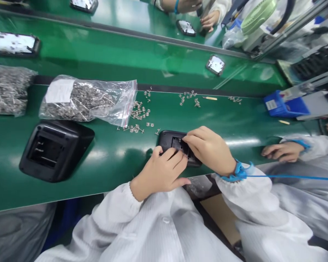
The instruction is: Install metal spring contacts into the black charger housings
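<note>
A small black plastic housing lies on the green belt near its front edge. My left hand rests on the housing's near side, fingers curled and pressing on it. My right hand comes from the right, its fingertips pinched over the open recess in the housing; what they pinch is too small to make out. A blue wrist strap with a blue cord sits on my right wrist. Loose small metal springs lie scattered just behind the housing.
A larger black housing sits at the left. A clear bag of springs lies behind it, another bag at far left. A co-worker's hand rests at the right. A blue bin stands far right.
</note>
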`<state>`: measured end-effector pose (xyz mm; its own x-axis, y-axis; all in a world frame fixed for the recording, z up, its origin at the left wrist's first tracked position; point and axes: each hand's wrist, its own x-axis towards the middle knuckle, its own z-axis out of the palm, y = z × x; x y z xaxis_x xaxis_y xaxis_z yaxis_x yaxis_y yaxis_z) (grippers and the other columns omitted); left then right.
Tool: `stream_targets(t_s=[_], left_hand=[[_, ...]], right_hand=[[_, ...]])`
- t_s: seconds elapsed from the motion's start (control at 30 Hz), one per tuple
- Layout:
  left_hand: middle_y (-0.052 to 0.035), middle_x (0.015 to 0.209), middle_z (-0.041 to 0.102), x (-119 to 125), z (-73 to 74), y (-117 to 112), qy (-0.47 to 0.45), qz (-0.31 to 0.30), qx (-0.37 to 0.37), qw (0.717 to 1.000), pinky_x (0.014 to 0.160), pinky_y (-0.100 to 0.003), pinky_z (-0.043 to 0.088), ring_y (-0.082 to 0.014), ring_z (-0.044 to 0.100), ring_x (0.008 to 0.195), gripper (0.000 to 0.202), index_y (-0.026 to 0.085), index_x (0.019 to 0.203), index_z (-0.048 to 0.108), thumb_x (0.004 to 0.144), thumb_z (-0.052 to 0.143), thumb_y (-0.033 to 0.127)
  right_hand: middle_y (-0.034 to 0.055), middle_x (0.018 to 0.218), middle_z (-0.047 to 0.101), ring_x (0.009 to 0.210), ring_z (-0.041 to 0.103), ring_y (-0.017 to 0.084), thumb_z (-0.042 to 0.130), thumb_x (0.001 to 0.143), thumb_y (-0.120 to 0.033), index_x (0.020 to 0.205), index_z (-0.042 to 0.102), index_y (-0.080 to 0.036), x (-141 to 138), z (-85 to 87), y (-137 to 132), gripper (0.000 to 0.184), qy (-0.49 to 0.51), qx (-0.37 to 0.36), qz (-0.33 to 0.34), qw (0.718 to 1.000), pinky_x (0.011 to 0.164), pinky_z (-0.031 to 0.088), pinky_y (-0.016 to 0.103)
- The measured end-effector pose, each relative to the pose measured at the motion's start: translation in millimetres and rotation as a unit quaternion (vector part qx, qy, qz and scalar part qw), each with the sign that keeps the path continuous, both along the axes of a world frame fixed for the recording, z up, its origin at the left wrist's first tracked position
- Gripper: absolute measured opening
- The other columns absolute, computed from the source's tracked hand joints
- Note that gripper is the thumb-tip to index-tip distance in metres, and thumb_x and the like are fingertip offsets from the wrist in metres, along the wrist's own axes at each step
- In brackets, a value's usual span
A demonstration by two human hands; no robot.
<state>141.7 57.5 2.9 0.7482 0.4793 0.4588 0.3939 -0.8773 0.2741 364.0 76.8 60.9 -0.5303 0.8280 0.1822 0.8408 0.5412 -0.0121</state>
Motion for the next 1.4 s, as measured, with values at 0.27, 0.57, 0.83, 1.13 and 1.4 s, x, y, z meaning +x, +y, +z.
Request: stream_targets(t_s=[0.27,0.57,0.83,1.13,1.4], left_hand=[[-0.0125,0.12,0.07,11,7.0,1,-0.034,0.0,-0.042,0.999,0.095,-0.048,0.03,-0.033,0.049,0.137,0.066,0.012,0.126,0.062,0.107,0.027,0.065],[-0.0114,0.112,0.07,15,5.2,1,-0.038,0.005,-0.062,0.997,0.096,-0.049,0.029,-0.0336,0.052,0.133,0.065,0.014,0.126,0.063,0.106,0.029,0.066],[-0.0111,0.128,0.068,12,6.4,3,-0.037,0.026,-0.044,0.998,0.091,-0.045,0.03,-0.0311,0.053,0.128,0.064,0.014,0.134,0.062,0.107,0.033,0.063],[-0.0138,0.143,0.064,-26,7.9,-11,0.028,0.049,0.001,0.998,0.085,-0.043,0.032,-0.0269,0.056,0.124,0.066,0.011,0.132,0.065,0.109,0.027,0.06],[-0.015,0.142,0.065,-113,30.3,-56,0.093,0.168,-0.013,0.981,0.083,-0.044,0.03,-0.0272,0.061,0.127,0.064,0.008,0.135,0.064,0.112,0.022,0.05]], right_hand=[[0.0092,0.096,0.07,0.085,0.057,0.023,0.052,0.103,-0.017,0.099,0.076,-0.019,-6,-4.1,-5,0.024,0.005,0.03,-0.022,0.999,0.074,0.05,0.036],[0.0042,0.09,0.078,0.086,0.068,0.021,0.058,0.101,-0.018,0.098,0.076,-0.022,-8,-6.9,-14,0.018,0.094,0.07,-0.043,0.992,0.075,0.056,0.035],[0.0043,0.096,0.08,0.094,0.07,0.023,0.053,0.101,-0.015,0.103,0.078,-0.021,-3,-4.5,-9,0.026,0.061,0.007,0.014,0.998,0.077,0.053,0.039],[0.002,0.092,0.079,0.082,0.073,0.018,0.067,0.096,-0.023,0.095,0.076,-0.025,-4,3.6,21,0.01,0.271,-0.004,-0.052,0.961,0.074,0.058,0.032],[0.0094,0.108,0.073,0.102,0.069,0.022,0.051,0.103,-0.029,0.1,0.077,-0.021,-40,-55.7,89,0.027,0.215,-0.142,0.144,0.955,0.09,0.058,0.038]])
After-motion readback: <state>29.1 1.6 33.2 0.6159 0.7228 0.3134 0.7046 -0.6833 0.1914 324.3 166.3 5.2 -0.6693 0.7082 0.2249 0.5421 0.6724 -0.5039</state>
